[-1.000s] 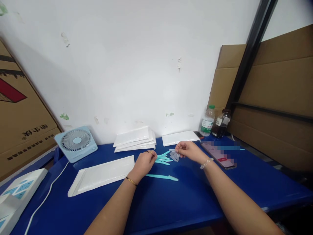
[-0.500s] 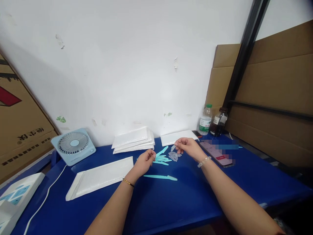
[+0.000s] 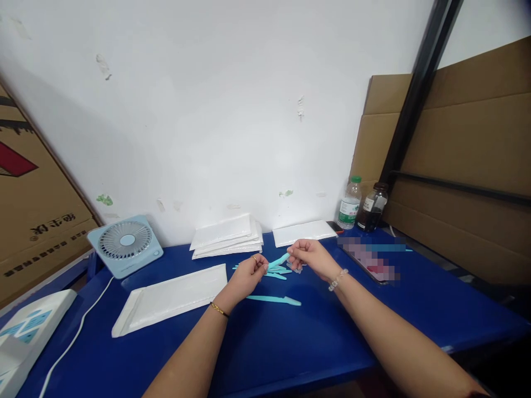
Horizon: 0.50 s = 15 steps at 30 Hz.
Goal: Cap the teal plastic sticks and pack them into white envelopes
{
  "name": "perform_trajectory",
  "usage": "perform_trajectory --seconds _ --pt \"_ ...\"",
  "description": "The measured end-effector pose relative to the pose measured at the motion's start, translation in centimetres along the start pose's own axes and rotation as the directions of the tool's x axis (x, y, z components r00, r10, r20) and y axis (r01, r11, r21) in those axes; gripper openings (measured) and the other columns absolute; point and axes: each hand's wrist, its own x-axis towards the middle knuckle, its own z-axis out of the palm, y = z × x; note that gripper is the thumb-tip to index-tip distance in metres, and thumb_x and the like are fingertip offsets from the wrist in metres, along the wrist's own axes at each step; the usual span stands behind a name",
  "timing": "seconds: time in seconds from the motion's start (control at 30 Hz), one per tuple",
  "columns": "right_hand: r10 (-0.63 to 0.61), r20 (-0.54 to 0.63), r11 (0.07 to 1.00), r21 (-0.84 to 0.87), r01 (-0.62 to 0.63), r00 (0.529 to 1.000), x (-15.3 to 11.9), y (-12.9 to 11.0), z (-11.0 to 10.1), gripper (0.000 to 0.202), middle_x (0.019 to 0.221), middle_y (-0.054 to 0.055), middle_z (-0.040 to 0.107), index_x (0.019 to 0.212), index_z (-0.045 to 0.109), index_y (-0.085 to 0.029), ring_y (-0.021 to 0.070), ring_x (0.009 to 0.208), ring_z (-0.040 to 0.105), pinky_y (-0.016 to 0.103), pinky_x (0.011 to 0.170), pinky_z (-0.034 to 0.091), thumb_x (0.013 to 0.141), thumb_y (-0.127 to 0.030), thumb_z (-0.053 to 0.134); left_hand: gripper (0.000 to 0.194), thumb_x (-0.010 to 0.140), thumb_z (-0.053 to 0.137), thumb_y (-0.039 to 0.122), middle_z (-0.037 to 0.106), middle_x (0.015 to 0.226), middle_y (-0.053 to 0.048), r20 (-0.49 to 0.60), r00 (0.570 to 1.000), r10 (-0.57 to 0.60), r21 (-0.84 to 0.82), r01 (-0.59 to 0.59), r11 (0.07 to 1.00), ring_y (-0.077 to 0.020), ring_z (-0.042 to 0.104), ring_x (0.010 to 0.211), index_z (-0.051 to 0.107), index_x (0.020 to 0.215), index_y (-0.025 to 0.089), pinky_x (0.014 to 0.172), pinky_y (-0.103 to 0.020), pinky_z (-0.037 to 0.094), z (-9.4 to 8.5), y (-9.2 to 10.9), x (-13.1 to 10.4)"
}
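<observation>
My left hand [image 3: 249,275] pinches the handle of a turquoise eyebrow razor [image 3: 277,262], which slants up to the right. At the razor's other end, my right hand [image 3: 310,258] has its fingers closed; a clear cap there is mostly hidden by them. Beneath the held razor, several more turquoise razors [image 3: 279,276] lie in a loose heap. Small clear caps [image 3: 296,268] lie partly covered by my right hand. Nearer to me, a single razor [image 3: 274,299] rests on the blue table [image 3: 298,342].
A white padded envelope [image 3: 174,298] lies left of my hands. Behind are stacked envelopes [image 3: 226,235] and another envelope [image 3: 305,232]. A small blue fan [image 3: 126,246] stands at left; a water bottle [image 3: 349,204], a dark bottle [image 3: 372,209] and a partly blurred phone [image 3: 365,262] are at right.
My right hand, which held a clear cap, has moved slightly left to the razor's end. The razor in my left hand is now raised between both hands.
</observation>
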Motion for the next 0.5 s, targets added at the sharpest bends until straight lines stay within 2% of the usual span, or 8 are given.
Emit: perform_trajectory --seconds 0.1,0.17,0.23,0.3,0.37,0.43,0.5 --pt "0.026 0.072 0.991 -0.135 -0.016 0.997 -0.1 -0.2 -0.6 0.038 0.065 0.005 0.068 0.073 0.058 -0.013 0.0127 0.050 0.062 0.021 0.044 0.043 0.074 -0.051 0.064 0.024 0.087 0.041 0.039 0.052 0.069 0.002 0.038 0.999 -0.022 0.000 0.022 1.000 -0.0105 0.048 0.059 0.051 0.085 0.017 0.056 -0.022 0.038 -0.1 0.2 -0.3" --pt "0.002 0.074 0.940 -0.340 0.024 0.997 0.0 -0.3 -1.6 0.036 0.068 0.006 0.068 0.076 0.061 -0.013 0.0113 0.048 0.060 0.022 0.046 0.042 0.081 -0.048 0.054 0.025 0.086 0.042 0.039 0.055 0.071 0.001 0.069 0.997 -0.021 0.065 0.016 0.998 -0.0118 0.051 0.062 0.054 0.084 0.017 0.057 -0.023 0.039 -0.1 0.3 -0.5" --pt "-0.063 0.096 0.792 -0.601 0.108 0.993 0.0 -0.2 -2.6 0.025 0.073 0.005 0.069 0.078 0.065 -0.014 0.0127 0.056 0.061 0.023 0.054 0.044 0.083 -0.036 0.054 0.024 0.085 0.045 0.038 0.059 0.075 -0.001 0.111 0.994 -0.003 0.178 -0.017 0.984 -0.0139 0.053 0.068 0.057 0.082 0.018 0.061 -0.024 0.040 -0.1 0.3 -0.7" --pt "-0.082 0.160 0.571 -0.802 0.178 0.984 0.0 0.1 -3.3 0.011 0.080 0.005 0.068 0.080 0.069 -0.017 0.0161 0.071 0.062 0.024 0.065 0.043 0.075 -0.021 0.060 0.019 0.083 0.049 0.033 0.061 0.084 -0.003 0.116 0.993 0.020 0.304 -0.054 0.951 -0.0161 0.055 0.076 0.061 0.086 0.019 0.067 -0.026 0.041 -0.1 0.1 -0.8" --pt "-0.031 0.207 0.415 -0.888 0.201 0.978 0.0 0.3 -3.5 0.017 0.088 0.005 0.066 0.082 0.070 -0.019 0.0179 0.079 0.061 0.024 0.069 0.042 0.069 -0.011 0.062 0.019 0.081 0.052 0.028 0.061 0.095 -0.005 0.079 0.996 0.040 0.427 -0.070 0.902 -0.0184 0.055 0.087 0.063 0.095 0.021 0.075 -0.028 0.041 -0.1 -0.1 -0.7" --pt "0.039 0.212 0.354 -0.917 0.185 0.977 0.0 0.5 -3.4 0.017 0.091 0.006 0.064 0.081 0.069 -0.018 0.0174 0.077 0.060 0.023 0.065 0.040 0.068 -0.010 0.062 0.021 0.081 0.053 0.026 0.060 0.102 -0.006 0.047 0.998 0.044 0.535 -0.062 0.842 -0.0210 0.054 0.096 0.064 0.099 0.023 0.082 -0.031 0.040 -0.2 -0.5 -0.4" --pt "0.070 0.206 0.344 -0.923 0.170 0.976 0.0 0.5 -3.2 0.011 0.091 0.007 0.063 0.076 0.067 -0.017 0.0167 0.075 0.059 0.023 0.063 0.040 0.069 -0.012 0.062 0.018 0.081 0.054 0.026 0.061 0.103 -0.006 0.045 0.999 0.019 0.597 -0.042 0.801 -0.0226 0.053 0.101 0.065 0.096 0.023 0.084 -0.032 0.039 -0.2 -0.7 -0.1"
